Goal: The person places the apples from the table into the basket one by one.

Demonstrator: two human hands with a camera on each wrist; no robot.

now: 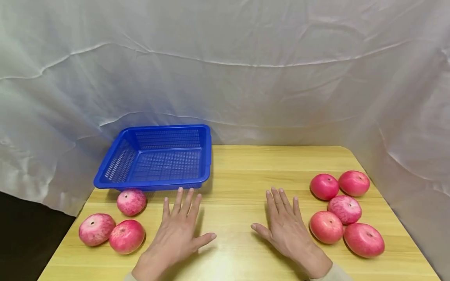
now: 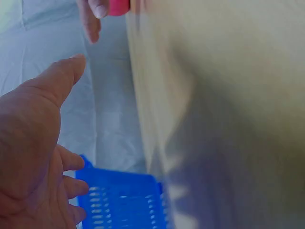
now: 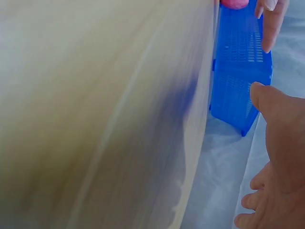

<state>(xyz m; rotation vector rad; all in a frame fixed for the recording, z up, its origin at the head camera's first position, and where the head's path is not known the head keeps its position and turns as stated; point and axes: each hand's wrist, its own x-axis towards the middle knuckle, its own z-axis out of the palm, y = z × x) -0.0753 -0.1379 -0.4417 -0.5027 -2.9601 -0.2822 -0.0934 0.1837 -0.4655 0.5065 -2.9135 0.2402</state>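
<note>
Palm down over the wooden table [image 1: 232,171], my left hand [image 1: 177,232] has its fingers spread and holds nothing. My right hand [image 1: 286,230] mirrors it, thumb pointing inward, also without anything in it. Beside the left hand are three red-pink apples, the nearest being a round apple [image 1: 127,236]. To the right of the right hand lies a group of several apples, with one pale red apple [image 1: 326,227] closest to it. A blue plastic basket [image 1: 152,183] with slotted walls stands beyond the left hand; no fruit shows inside it.
Behind the table hangs a pale grey cloth [image 1: 253,93], which also runs down both sides. One mottled apple [image 1: 131,202] sits right at the basket's front rim. A dark area [image 1: 28,234] lies past the table's left edge.
</note>
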